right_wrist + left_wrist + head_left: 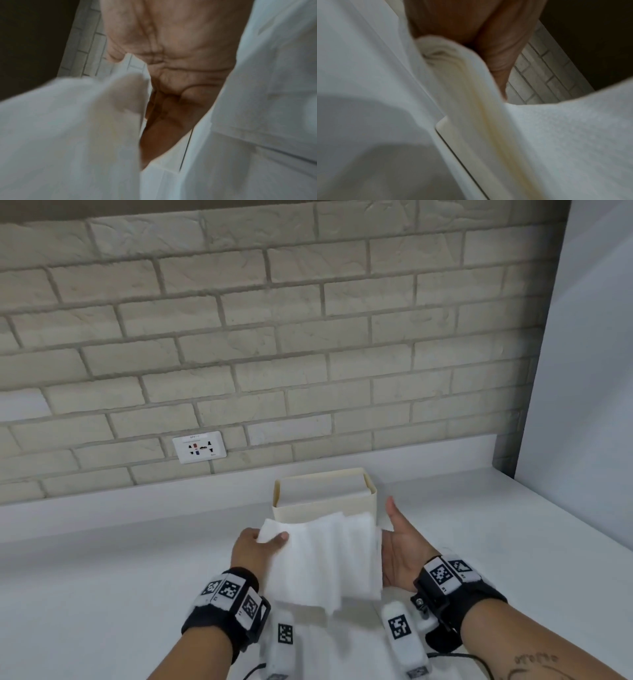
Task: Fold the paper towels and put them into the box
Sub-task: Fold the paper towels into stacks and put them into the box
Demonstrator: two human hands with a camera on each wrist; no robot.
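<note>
A white paper towel (325, 559) hangs in the air between my two hands, just in front of a cream open-topped box (325, 503) on the white counter. My left hand (255, 546) pinches the towel's upper left corner, thumb on top. My right hand (399, 553) lies against the towel's right edge with its thumb raised clear, its fingers hidden behind the sheet. White sheets seem to lie inside the box. The left wrist view shows my left hand (471, 33), the towel (565, 135) and the box rim (441, 125). The right wrist view shows my right palm (171, 54) beside the towel (68, 128).
The counter (102, 577) ends at a pale brick wall with a white socket (199, 447) to the left of the box. A tall white panel (582, 371) closes off the right side. The box stands close to the wall.
</note>
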